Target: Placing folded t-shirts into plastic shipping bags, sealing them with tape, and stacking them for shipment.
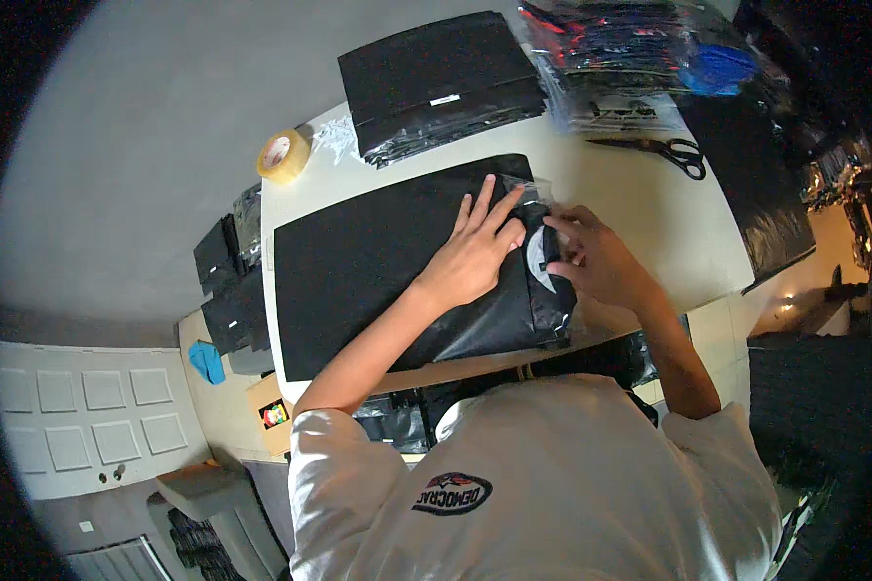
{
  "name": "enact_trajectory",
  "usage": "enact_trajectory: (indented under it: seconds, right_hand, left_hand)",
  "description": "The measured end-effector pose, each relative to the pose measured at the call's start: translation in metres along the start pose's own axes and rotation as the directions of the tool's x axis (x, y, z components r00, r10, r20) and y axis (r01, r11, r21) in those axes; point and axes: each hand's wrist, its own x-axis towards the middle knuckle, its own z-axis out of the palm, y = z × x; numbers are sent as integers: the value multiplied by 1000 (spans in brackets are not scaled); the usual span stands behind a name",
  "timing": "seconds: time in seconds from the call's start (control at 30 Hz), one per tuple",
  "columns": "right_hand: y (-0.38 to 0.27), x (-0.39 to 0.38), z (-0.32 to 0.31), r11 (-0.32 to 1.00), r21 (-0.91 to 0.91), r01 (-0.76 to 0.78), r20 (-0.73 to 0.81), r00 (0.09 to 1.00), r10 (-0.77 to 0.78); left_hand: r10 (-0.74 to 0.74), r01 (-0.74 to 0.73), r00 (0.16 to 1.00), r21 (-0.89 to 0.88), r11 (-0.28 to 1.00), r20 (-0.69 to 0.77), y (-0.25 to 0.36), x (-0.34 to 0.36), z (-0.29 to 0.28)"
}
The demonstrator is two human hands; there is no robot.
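Observation:
A large flat black package (378, 261) in shiny plastic lies across the white table before me. My left hand (470, 257) rests on its right part, fingers spread, pressing near the end. At that right end, a clear plastic edge (531, 194) sticks out at the top and a white crescent-shaped patch (539, 259) shows between my hands. My right hand (596, 259) is curled at this end with thumb and fingers bent in, gripping the package's edge. What exactly lies between its fingertips is partly hidden.
Behind the package is a stack of black packages (446, 77). A tape roll (283, 156) stands at the table's far left corner, and black scissors (659, 150) lie at the back right. A pile of clear-bagged items (610, 58) is beyond them. More black packages (233, 290) sit left of the table.

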Motion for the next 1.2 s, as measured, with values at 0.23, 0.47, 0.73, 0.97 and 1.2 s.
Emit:
enact_trajectory:
  seconds: [0.23, 0.47, 0.73, 0.97, 1.2]
  right_hand:
    - [7, 11, 8, 993, 116, 3, 36, 999, -7]
    - [-8, 14, -22, 980, -122, 159, 249, 961, -125]
    - [-2, 34, -31, 872, -404, 277, 366, 922, -123]
    - [7, 40, -30, 704, -459, 543, 272, 840, -470]
    - [15, 50, -26, 646, -437, 625, 334, 780, -529]
  left_hand:
    - [-17, 17, 1000, 18, 1000, -17, -4, -6, -7]
    - [-18, 18, 998, 7, 1000, -58, 0, -5, -12]
    - [103, -103, 995, 38, 994, 15, 4, -26, -5]
    - [379, -372, 922, -91, 924, 83, 48, -45, -19]
    - [377, -405, 911, 179, 897, 168, 99, -59, -3]
